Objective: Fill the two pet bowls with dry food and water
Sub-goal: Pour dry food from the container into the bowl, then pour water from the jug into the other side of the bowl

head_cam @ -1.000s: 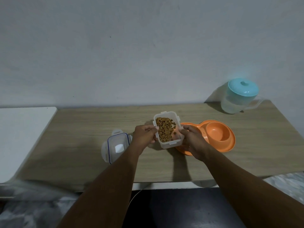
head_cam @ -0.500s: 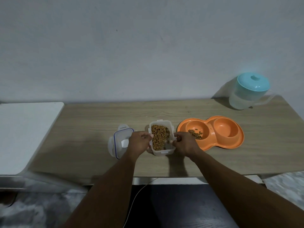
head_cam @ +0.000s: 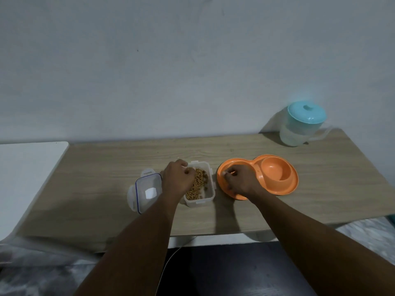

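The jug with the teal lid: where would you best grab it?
By the clear handle sticking out on its right side, coming from the right. The jug stands upright, and its body looks wide and smooth, a poorer grip for one hand.

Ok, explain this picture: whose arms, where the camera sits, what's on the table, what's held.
No machine: these are a person's bare arms, filmed by a camera worn on their head, looking down. On the wooden table stand a clear container of dry food, its lid beside it, an orange double bowl and a lidded jug. The left hand holds the container's rim. The right hand curls over the double bowl's left cup; whether it holds anything is hidden.
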`<state>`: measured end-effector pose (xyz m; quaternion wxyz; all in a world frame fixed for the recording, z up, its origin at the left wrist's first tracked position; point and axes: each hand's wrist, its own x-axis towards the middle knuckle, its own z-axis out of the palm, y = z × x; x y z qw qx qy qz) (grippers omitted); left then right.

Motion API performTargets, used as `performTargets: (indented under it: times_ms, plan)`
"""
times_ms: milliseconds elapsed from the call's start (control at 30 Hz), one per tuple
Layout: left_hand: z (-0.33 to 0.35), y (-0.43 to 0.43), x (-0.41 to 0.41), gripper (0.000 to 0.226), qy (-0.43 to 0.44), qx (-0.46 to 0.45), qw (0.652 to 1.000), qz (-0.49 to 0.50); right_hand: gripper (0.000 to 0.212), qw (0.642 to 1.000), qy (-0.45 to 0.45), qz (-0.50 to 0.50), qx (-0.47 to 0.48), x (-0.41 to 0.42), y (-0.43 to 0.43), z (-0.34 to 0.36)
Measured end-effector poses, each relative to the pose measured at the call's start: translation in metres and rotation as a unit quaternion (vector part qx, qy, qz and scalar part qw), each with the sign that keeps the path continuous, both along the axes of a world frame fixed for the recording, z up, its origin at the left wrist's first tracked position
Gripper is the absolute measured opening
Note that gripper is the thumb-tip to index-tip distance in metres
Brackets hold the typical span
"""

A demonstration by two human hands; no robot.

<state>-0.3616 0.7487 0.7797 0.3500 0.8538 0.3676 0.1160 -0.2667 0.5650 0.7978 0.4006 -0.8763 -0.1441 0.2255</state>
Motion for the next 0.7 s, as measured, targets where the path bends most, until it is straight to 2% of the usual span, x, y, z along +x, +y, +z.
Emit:
performTargets:
  times_ms: [167,267,400,533,700]
  plan:
    - [0.012,-0.049,0.043,0.047,-0.017,0.049,0.991,-0.126,0.015,0.997,-0.037,-0.066,0.006,0.036,-0.052,0.022]
    - [0.017,-0.087,0.072,0.059,0.017,0.072,0.973,-0.218,0.016,0.990,-0.048,-0.132,0.022,0.064,-0.092,0.024]
    - [0.019,-0.136,0.111,0.092,0.062,0.110,0.944,-0.305,0.023,0.972,-0.040,-0.224,0.061,0.106,-0.146,0.021]
    - [0.004,-0.168,0.148,0.125,0.141,0.138,0.917,-0.347,0.032,0.956,0.015,-0.271,0.111,0.147,-0.183,0.017]
    - [-0.008,-0.185,0.180,0.133,0.211,0.162,0.903,-0.339,0.042,0.955,0.045,-0.247,0.158,0.200,-0.197,0.015]
